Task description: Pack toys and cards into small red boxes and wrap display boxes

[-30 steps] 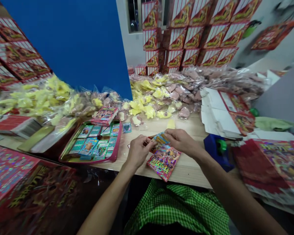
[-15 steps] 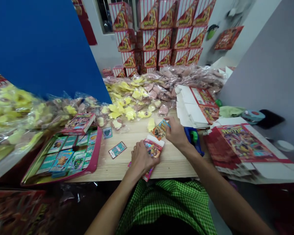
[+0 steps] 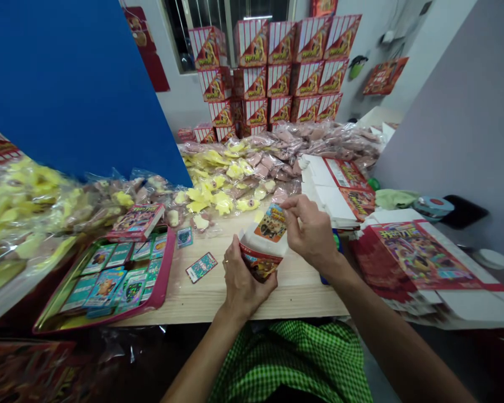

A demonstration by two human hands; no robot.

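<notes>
The left hand (image 3: 246, 282) grips a packet (image 3: 262, 243), the right hand (image 3: 311, 232) pinches its top edge — on the bench (image 3: 296, 299), a card (image 3: 201, 267) and pink tray (image 3: 164, 274) — red cartons (image 3: 269, 73) stacked beyond.

Stacked red cartons (image 3: 252, 45), the flat printed carton sheet (image 3: 420, 257), the printed packet (image 3: 271, 223) and the loose card (image 3: 201, 267) bear printed markings, the cartons and sheet with stylized yellow title lettering, but no word or number is legible.

Head-worn camera, close above table (image 3: 302, 302), facing forward, down onto left hand (image 3: 246, 280), right hand (image 3: 311, 232).
</notes>
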